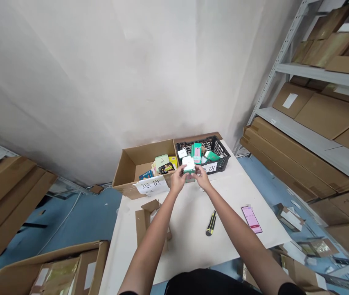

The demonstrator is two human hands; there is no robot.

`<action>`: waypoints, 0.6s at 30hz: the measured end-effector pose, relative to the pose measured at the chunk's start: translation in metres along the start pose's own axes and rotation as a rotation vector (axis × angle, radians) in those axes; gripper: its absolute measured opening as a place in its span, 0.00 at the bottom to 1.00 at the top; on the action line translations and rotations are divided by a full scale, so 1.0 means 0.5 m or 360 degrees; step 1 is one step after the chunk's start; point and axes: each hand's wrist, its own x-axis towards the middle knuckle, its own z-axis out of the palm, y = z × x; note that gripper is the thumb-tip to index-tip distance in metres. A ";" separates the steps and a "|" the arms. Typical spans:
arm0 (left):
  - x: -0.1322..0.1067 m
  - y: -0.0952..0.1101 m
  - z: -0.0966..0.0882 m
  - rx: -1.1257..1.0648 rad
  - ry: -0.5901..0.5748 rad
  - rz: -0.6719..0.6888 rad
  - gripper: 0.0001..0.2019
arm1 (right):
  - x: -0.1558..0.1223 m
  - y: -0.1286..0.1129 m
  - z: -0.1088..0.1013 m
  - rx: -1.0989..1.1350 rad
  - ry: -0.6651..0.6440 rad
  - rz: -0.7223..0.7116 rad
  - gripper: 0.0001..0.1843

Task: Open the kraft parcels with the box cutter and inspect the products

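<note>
My left hand (178,179) and my right hand (201,178) hold a small white-and-green box (189,164) between them, fingers closed on its two sides. It is held just in front of a black plastic basket (222,164) containing several green and white small boxes. On the left, an open cardboard box (128,166) with a handwritten paper label (151,185) contains several small packs, among them a light green one (161,160) and a dark one (166,168). A smaller opened carton (142,223) sits by my left forearm, which partly hides it.
A yellow-and-black utility knife (211,223) and a phone with a lit pink screen (252,219) lie on the white table (189,229). Metal shelves (315,71) with cardboard boxes stand on the right. Large cartons (11,196) are on the left. A wall (149,73) rises behind.
</note>
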 end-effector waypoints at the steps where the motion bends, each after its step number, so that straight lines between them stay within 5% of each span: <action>1: 0.034 0.014 0.003 -0.0068 -0.0011 0.0069 0.23 | 0.030 -0.016 -0.008 -0.0021 0.0007 -0.0032 0.30; 7: 0.213 0.081 0.071 -0.0265 -0.0087 0.0318 0.21 | 0.182 -0.082 -0.090 -0.0115 0.0143 -0.0160 0.30; 18: 0.442 0.106 0.327 -0.0708 -0.0477 0.0427 0.25 | 0.354 -0.095 -0.306 -0.0433 0.0433 -0.0239 0.31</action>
